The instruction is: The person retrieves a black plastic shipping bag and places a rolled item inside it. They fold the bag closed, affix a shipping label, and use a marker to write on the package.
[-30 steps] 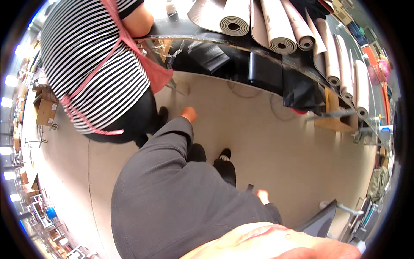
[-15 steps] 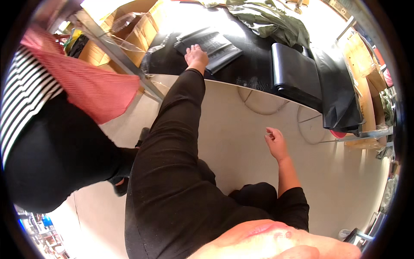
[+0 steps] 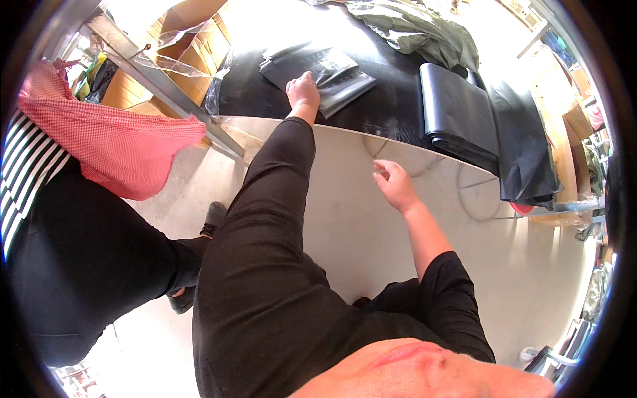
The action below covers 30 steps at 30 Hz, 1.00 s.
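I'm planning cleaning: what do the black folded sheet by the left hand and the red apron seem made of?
Sheet: probably plastic, smooth and glossy, given its bright reflections and crisp creases.
Apron: apparently matte woven cloth, judging by its fine check and soft folds; fibre unclear.

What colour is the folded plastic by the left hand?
The folded plastic is black, clearest in the head view.

Super bright, far side of the black shelf is blown out, floor washed out near left, edges fisheye-bent.
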Tool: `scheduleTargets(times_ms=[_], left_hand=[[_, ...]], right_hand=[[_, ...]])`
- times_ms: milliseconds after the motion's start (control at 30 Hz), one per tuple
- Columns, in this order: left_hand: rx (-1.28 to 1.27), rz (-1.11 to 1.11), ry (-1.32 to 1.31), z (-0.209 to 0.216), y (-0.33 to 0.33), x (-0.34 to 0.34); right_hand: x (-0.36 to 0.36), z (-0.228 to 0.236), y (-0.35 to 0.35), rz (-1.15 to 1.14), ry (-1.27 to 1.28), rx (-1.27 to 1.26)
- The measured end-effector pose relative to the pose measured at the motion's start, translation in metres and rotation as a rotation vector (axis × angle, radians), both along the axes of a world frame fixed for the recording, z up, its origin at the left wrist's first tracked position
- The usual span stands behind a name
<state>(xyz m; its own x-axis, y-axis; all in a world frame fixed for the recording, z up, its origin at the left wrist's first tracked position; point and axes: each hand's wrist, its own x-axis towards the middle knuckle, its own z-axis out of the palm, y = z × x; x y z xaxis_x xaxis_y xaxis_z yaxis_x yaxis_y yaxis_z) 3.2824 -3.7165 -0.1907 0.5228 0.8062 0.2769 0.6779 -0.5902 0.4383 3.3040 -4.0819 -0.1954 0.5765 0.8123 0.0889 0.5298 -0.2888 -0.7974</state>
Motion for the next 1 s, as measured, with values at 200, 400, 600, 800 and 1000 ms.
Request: scheduleTargets(times_ms=[200,400,600,800,1000], left_hand=[[-0.072,0.045,0.168,0.034,-0.027,-0.018],[0.057,-0.030,0.095,0.001,-0.031,-0.012],[-0.015,-0.042,-0.175,0.062,-0.057,-0.006],[-0.610,-0.503,-0.622,0.111,-0.115,-0.006],[-0.118,-0.740,-0.508,0.069,-0.099,-0.027]], right_hand=[[-0.015,0.023,0.040,0.035,0.028,0.018],[-0.019,0.022,0.062,0.041,0.046,0.003],[0.008,0.023,0.100,-0.124,0.035,0.236],[0.027,0.069,0.170,-0.094,-0.095,0.623],[0.095,0.005,0.172,-0.563,0.364,0.482]])
